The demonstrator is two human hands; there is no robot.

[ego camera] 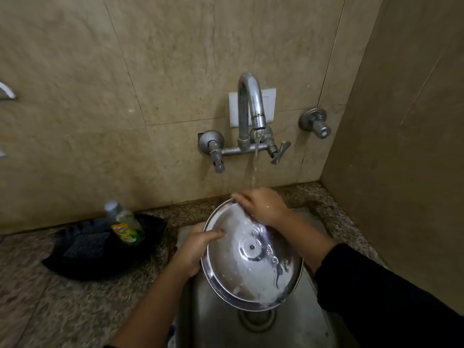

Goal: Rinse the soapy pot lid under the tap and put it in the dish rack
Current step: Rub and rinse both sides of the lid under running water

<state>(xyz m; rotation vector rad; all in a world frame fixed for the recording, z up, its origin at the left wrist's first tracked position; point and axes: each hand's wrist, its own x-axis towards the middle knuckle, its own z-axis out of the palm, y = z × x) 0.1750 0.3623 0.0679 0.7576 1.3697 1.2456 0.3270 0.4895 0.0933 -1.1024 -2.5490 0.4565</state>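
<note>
2 hands [263, 207] [194, 249] grip the pot lid [251, 257], apparently under the tap [251, 101] stream.

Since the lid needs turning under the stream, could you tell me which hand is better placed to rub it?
Probably the right hand: it lies free at the pot lid's far rim, whereas the left hand grips the lid.

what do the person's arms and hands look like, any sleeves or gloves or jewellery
Both hands are bare: no gloves, and no rings or watch that show. The right hand comes out of a long black sleeve, pushed up so part of the forearm is uncovered. The left hand and its forearm are bare as far as the picture's lower edge, where a trace of dark cloth just shows.
</note>
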